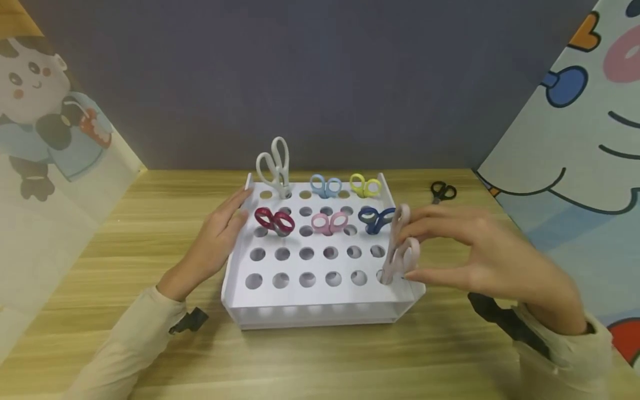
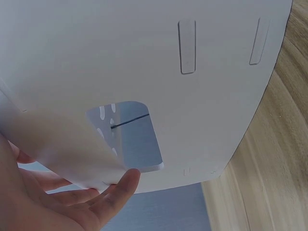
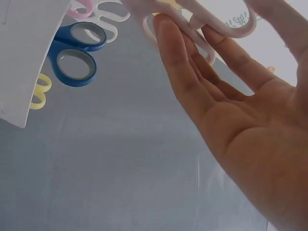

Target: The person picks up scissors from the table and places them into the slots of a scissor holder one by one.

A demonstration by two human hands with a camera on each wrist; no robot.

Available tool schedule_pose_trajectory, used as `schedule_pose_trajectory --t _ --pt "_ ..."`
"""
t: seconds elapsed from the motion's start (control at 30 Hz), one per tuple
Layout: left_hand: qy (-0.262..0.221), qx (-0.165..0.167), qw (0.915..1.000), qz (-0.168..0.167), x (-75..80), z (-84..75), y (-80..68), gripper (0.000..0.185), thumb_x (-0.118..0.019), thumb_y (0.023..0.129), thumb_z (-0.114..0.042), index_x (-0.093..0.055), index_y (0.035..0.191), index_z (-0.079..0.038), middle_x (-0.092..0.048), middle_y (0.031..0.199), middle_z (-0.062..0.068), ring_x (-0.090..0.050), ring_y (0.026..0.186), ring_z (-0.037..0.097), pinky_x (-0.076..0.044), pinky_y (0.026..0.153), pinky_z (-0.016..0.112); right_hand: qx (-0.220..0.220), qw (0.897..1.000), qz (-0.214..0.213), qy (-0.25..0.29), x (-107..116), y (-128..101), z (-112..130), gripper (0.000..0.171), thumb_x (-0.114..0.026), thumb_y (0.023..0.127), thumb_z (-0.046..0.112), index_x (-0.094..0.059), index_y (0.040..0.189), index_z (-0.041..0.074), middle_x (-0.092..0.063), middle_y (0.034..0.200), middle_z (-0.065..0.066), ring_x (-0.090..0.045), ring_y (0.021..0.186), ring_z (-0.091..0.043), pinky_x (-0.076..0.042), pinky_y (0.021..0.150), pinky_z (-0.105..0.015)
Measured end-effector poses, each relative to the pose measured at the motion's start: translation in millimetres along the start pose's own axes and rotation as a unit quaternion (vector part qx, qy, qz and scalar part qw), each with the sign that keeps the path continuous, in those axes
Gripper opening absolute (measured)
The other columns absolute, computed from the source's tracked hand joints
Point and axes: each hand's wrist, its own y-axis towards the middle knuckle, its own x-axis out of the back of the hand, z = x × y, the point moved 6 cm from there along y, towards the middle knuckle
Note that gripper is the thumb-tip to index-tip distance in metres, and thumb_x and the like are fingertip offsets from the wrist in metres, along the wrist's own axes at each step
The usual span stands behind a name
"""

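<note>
At the front right corner of the white rack [image 1: 320, 303], the right hand [image 1: 492, 258] has a pale pinkish-beige pair of scissors [image 1: 401, 247] pinched between the thumb below and the fingertips above, blades down in the corner hole, handles sticking up. From the right wrist view the fingers [image 3: 190, 62] lie almost straight along the handle loops, so it's a light fingertip pinch, not a fist.

The left hand [image 1: 217, 239] rests flat against the rack's left wall, fingers straight and together, holding nothing. The left wrist view is mostly that white wall with a cutout, fingertips [image 2: 120, 185] just under its edge.

The rack sits mid-desk [image 1: 125, 233], closer to the back edge. Already standing in it: grey scissors [image 1: 275, 166], light blue scissors [image 1: 325, 185] and yellow scissors [image 1: 365, 185] along the back row, then dark red scissors [image 1: 274, 221], pink scissors [image 1: 329, 223] and dark blue scissors [image 1: 376, 218] in the next row. A black pair [image 1: 442, 191] lies on the desk near the back right corner, well apart from the rack.
</note>
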Motion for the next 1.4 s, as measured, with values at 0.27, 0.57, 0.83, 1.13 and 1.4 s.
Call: schedule_pose_trajectory --t 0.27,0.57,0.83,1.13,1.4 --pt "-0.002 -0.006 1.0000 -0.003 0.9 -2.6 0.3 0.046 -0.042 0.105 -0.015 -0.044 0.148 -0.001 -0.032 0.158 0.019 -0.028 0.146 0.039 -0.020 0.121 0.054 -0.041 0.999 0.029 -0.005 -3 -1 0 0.045 -0.088 0.075 0.024 -0.070 0.116 0.029 -0.065 0.121 0.013 -0.060 0.106 -0.003 -0.049 0.080 -0.015" --pt "-0.001 -0.004 1.0000 -0.004 0.3 -1.7 0.0 0.046 -0.042 0.105 -0.016 -0.045 0.149 -0.003 -0.033 0.158 0.018 -0.028 0.146 0.038 -0.020 0.121 0.055 0.016 0.997 -0.011 0.070 7 -1 0 0.056 -0.090 0.067 0.003 -0.071 0.118 0.013 -0.069 0.117 -0.001 -0.062 0.107 -0.013 -0.049 0.086 -0.017" --pt "-0.001 -0.004 1.0000 -0.001 0.2 -1.5 0.0 0.046 -0.042 0.105 -0.016 -0.044 0.149 -0.003 -0.032 0.159 0.018 -0.027 0.147 0.037 -0.020 0.121 0.055 -0.026 0.983 -0.067 0.167 22 -8 -38 0.038 -0.070 0.077 -0.020 -0.070 0.112 -0.005 -0.070 0.110 -0.016 -0.066 0.100 -0.020 -0.055 0.085 -0.021" --pt "-0.002 -0.003 1.0000 -0.002 1.0 -1.1 0.3 0.046 -0.042 0.105 -0.016 -0.044 0.149 -0.003 -0.033 0.158 0.019 -0.028 0.146 0.038 -0.021 0.120 0.055 -0.223 0.962 -0.108 0.117 23 -19 -114 0.017 -0.065 0.097 0.010 -0.072 0.112 0.006 -0.073 0.102 -0.009 -0.070 0.091 -0.015 -0.056 0.077 -0.017" --pt "-0.004 0.000 1.0000 0.000 -0.9 -0.5 0.0 0.046 -0.042 0.106 -0.016 -0.043 0.149 -0.002 -0.032 0.158 0.020 -0.028 0.146 0.039 -0.020 0.120 0.055 -0.297 0.944 -0.137 0.049 13 -37 -177 0.024 -0.064 0.099 0.025 -0.071 0.113 0.007 -0.073 0.097 0.003 -0.066 0.079 -0.008 -0.053 0.068 -0.016"
